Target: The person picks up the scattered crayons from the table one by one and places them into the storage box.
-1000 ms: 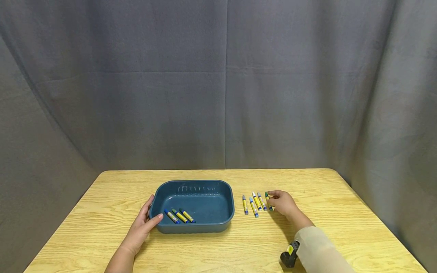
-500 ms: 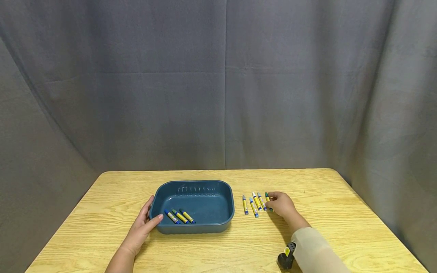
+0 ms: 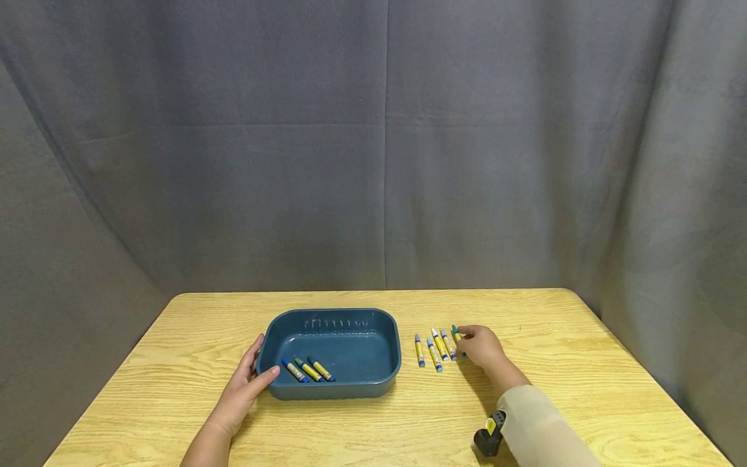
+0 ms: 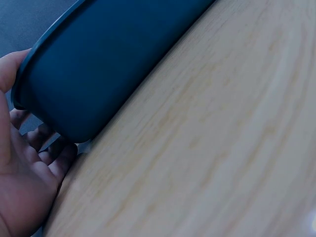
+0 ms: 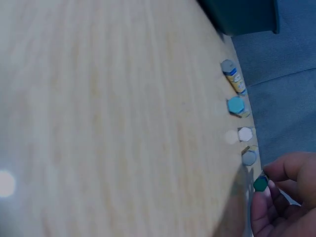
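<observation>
My left hand grips the left end of a dark blue-green plastic tray, thumb over the rim and fingers against the outer wall. Three crayons with yellow wrappers lie in its near left part: a blue one, a green one and a dark-tipped one. To the right of the tray, my right hand pinches a green crayon between thumb and fingers; part of it is hidden by the hand. Left of that hand lie a grey crayon, a light blue crayon and a white crayon.
Another greyish crayon lies between the white one and my right hand. The wooden table has rounded back corners. Grey curtains hang behind and beside it. A black device sits at the right sleeve.
The green crayon's tip has shifted slightly up and left with the right hand. The left hand and the tray have stayed in place.
</observation>
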The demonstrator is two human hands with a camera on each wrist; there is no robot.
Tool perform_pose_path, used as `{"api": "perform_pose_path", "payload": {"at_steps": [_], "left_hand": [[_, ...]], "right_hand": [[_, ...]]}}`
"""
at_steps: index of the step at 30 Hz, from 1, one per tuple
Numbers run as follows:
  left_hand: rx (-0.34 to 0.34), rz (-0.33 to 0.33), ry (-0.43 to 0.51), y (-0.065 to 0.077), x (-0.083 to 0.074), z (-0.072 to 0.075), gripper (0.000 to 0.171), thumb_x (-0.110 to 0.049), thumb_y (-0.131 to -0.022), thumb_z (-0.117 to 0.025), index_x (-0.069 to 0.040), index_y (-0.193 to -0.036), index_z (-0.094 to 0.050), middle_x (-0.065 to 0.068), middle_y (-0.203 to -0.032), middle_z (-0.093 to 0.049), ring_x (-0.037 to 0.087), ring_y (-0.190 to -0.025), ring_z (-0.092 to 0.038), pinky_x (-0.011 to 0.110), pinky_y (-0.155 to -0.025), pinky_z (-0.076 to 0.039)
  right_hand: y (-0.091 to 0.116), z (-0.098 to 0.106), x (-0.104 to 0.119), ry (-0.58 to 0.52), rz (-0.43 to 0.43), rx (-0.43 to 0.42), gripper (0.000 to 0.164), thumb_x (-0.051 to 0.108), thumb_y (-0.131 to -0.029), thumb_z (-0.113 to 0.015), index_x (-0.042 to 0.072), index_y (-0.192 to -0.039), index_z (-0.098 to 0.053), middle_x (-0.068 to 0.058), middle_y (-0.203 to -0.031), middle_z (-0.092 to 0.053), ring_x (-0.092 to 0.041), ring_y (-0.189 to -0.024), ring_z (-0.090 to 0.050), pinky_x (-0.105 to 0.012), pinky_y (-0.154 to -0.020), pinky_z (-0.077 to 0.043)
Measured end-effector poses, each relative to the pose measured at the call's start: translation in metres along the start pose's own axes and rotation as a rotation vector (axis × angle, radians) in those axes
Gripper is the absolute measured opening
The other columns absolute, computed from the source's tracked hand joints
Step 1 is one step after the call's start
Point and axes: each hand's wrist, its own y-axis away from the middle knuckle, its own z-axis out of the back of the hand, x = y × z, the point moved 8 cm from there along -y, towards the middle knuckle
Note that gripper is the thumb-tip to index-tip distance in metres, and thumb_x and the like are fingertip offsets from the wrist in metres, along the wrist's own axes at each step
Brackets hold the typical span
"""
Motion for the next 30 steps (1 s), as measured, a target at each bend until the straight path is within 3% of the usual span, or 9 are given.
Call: {"api": "perform_pose_path", "payload": {"at_steps": [6,14,18,30], "left_hand": [[0.003,0.005,0.001,0.001,0.0,0.0,0.078,-0.018,-0.098,-0.055,-0.018,-0.159,-0.007,0.022,-0.162,-0.019,0.038,-0.149,-0.021,-0.001,-0.085,-0.032],[0.005,-0.001,0.003,0.002,-0.002,-0.001,0.078,-0.018,-0.098,-0.055,-0.017,-0.159,-0.007,0.022,-0.162,-0.019,0.038,-0.148,-0.022,-0.001,-0.086,-0.032],[0.005,0.002,-0.001,0.001,-0.003,-0.001,0.078,-0.018,-0.098,-0.055,-0.017,-0.159,-0.007,0.021,-0.162,-0.018,0.038,-0.149,-0.02,-0.001,-0.086,-0.031],[-0.002,0.008,-0.006,0.002,-0.002,-0.001,0.077,-0.019,-0.098,-0.056,-0.017,-0.159,-0.009,0.022,-0.162,-0.02,0.04,-0.148,-0.022,0.0,-0.086,-0.032]], "right_hand": [[-0.001,0.0,0.013,-0.083,0.006,0.02,0.046,0.008,-0.094,-0.055,-0.007,-0.137,-0.05,-0.026,-0.12,-0.058,-0.017,-0.08,-0.052,-0.027,-0.063,-0.044],[-0.004,-0.004,0.046,-0.143,0.058,0.036,0.046,0.005,-0.093,-0.052,-0.006,-0.138,-0.05,-0.023,-0.117,-0.058,-0.017,-0.079,-0.053,-0.029,-0.066,-0.046],[-0.004,-0.009,0.062,-0.203,0.072,0.063,0.046,0.003,-0.094,-0.051,-0.005,-0.139,-0.049,-0.017,-0.111,-0.055,-0.018,-0.081,-0.051,-0.03,-0.067,-0.048],[-0.006,-0.032,0.105,-0.238,0.121,0.1,0.045,0.003,-0.093,-0.056,-0.002,-0.138,-0.053,-0.013,-0.103,-0.059,-0.014,-0.08,-0.054,-0.026,-0.067,-0.048]]}}
